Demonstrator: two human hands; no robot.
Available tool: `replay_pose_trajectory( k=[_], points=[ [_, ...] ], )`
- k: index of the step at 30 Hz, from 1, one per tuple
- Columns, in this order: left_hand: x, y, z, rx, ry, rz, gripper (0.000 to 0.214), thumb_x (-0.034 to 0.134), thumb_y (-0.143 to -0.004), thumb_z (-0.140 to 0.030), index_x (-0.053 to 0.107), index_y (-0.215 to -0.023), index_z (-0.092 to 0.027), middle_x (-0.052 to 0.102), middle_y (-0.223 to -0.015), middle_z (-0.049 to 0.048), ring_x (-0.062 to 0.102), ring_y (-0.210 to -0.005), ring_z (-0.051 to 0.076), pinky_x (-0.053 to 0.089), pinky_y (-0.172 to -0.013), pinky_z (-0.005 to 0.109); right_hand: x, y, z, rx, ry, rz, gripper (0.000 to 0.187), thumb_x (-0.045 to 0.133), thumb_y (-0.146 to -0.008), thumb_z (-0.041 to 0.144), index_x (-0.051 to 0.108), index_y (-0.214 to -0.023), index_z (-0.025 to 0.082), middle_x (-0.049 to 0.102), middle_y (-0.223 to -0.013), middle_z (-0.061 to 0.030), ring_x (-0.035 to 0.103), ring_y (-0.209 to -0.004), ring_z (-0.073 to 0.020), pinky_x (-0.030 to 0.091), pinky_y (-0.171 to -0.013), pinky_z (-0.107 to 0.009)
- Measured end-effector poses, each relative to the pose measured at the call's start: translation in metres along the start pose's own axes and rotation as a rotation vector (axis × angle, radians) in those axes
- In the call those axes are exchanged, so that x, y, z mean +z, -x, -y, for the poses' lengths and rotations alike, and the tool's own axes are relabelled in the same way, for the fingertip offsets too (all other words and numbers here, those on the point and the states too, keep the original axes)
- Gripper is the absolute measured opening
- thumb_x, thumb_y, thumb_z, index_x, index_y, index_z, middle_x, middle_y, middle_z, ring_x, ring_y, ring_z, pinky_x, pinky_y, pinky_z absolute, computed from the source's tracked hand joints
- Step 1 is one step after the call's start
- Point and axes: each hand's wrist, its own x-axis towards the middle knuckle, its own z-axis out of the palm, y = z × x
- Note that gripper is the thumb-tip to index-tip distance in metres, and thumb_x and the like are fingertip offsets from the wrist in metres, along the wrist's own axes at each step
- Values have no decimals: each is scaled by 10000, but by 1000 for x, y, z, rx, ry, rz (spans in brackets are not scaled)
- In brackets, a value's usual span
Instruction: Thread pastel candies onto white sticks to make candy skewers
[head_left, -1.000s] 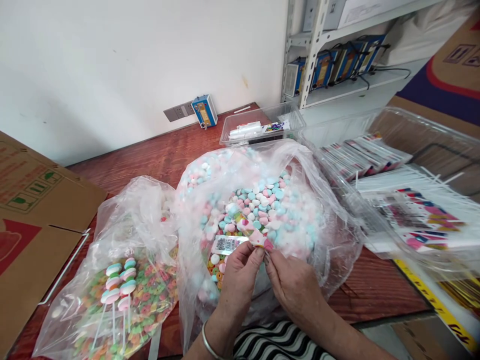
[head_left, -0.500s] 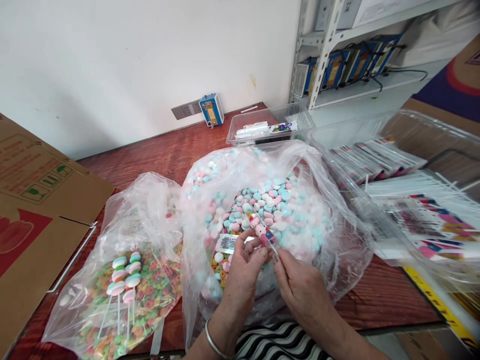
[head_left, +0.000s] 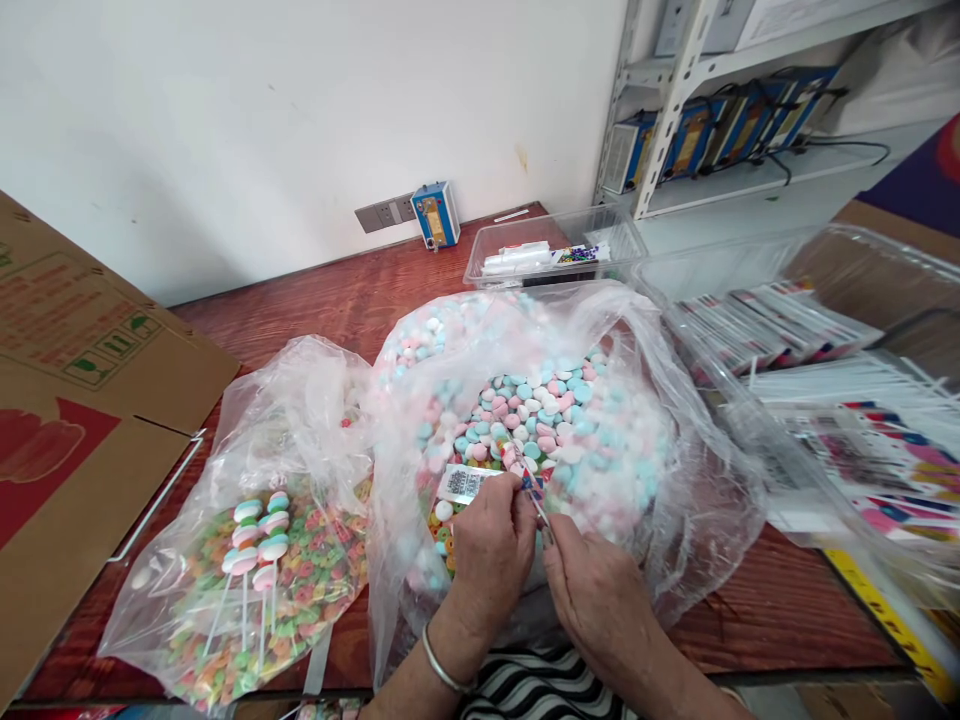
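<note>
My left hand (head_left: 489,548) and my right hand (head_left: 592,595) meet over the near edge of a big clear bag of pink, blue and white candies (head_left: 555,420). Both pinch a small candy stick in a printed wrapper (head_left: 531,487), fingers closed round it. A white barcode label (head_left: 463,483) lies just left of my left fingers. A silver bangle sits on my left wrist. Left of them lies a second clear bag of colourful ring candies (head_left: 300,580), with finished candy lollipops (head_left: 255,545) resting on top.
A clear tray of printed wrappers and white sticks (head_left: 847,400) fills the right side. A smaller clear box (head_left: 555,255) stands behind the big bag. A flat cardboard box (head_left: 67,400) lies at left. A blue charger (head_left: 436,213) sits at the wall; metal shelving (head_left: 720,110) stands behind.
The wrapped candy stick has been drawn closer between my fingers, less of it showing. Both hands stay together; the view has shifted slightly left and down.
</note>
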Motion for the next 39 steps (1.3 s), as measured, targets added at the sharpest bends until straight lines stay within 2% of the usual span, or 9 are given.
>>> replay_pose_trajectory(
  k=[4, 10, 14, 18, 23, 28, 33, 36, 39],
  points=[
    [-1, 2, 3, 184, 31, 2, 122, 471, -912, -133, 564, -957, -197, 641, -760, 24, 609, -667, 161, 447, -622, 271, 2, 2, -3, 28, -70, 0, 353, 268, -1013, 241, 585, -890, 146, 612, -575, -40, 621, -490, -203, 409, -467, -295],
    [0, 6, -2, 182, 258, 86, 139, 466, -909, -119, 574, -954, -194, 639, -805, 36, 592, -726, 157, 443, -666, 265, 6, -2, -6, 59, -140, -22, 329, 269, -1021, 234, 579, -963, 142, 652, -641, -49, 641, -538, -187, 458, -497, -278],
    [-2, 1, -6, -162, 635, 82, 68, 538, -900, -229, 589, -921, -190, 618, -814, 25, 564, -733, 144, 448, -702, 261, 7, -8, -10, -5, -113, -122, 328, 270, -1030, 221, 578, -1011, 112, 667, -671, -63, 638, -553, -192, 468, -505, -293],
    [-11, -10, -10, -610, 1227, 194, 284, 542, -900, -417, 638, -1005, -171, 675, -937, 73, 614, -850, 187, 471, -769, 301, 7, -9, -16, -165, 7, -246, 269, 353, -1005, 157, 566, -1107, 29, 650, -622, -60, 594, -515, -193, 465, -549, -332],
    [-13, -17, -13, -735, 1483, 360, 248, 656, -850, -326, 722, -996, -136, 717, -1003, 105, 630, -956, 204, 449, -872, 309, 8, -8, -20, -253, -48, -203, 272, 451, -970, 110, 528, -1216, 25, 698, -724, -83, 628, -605, -197, 482, -660, -364],
    [2, -14, -13, -764, 1447, 264, 259, 706, -808, -333, 759, -956, -127, 742, -949, 104, 647, -948, 216, 442, -932, 339, -4, -13, -13, 112, -504, 36, 248, 411, -1014, 281, 563, -1177, 173, 708, -1013, -95, 664, -864, -208, 509, -721, -320],
    [12, -6, -15, -672, 1363, 230, 280, 722, -801, -295, 757, -1059, -192, 747, -1066, 85, 625, -1101, 242, 397, -1045, 387, -8, -23, -11, 443, -804, 114, 260, 449, -991, 417, 598, -930, 212, 654, -835, -27, 619, -776, -185, 469, -684, -291],
    [10, -6, -11, -639, 1408, 267, 310, 705, -821, -334, 748, -1101, -208, 718, -1176, 92, 574, -1214, 249, 324, -1122, 400, -5, -25, -13, 556, -1159, 180, 347, 489, -956, 500, 560, -783, 207, 470, -590, 49, 463, -520, -115, 385, -502, -236],
    [5, -9, -2, -591, 1513, 443, 363, 739, -781, -375, 754, -1090, -185, 679, -1252, 128, 520, -1290, 285, 286, -1148, 427, -3, -22, -12, 703, -1726, 423, 379, 548, -912, 545, 489, -742, 212, 268, -485, 131, 186, -358, -45, 293, -384, -191]
  ],
)
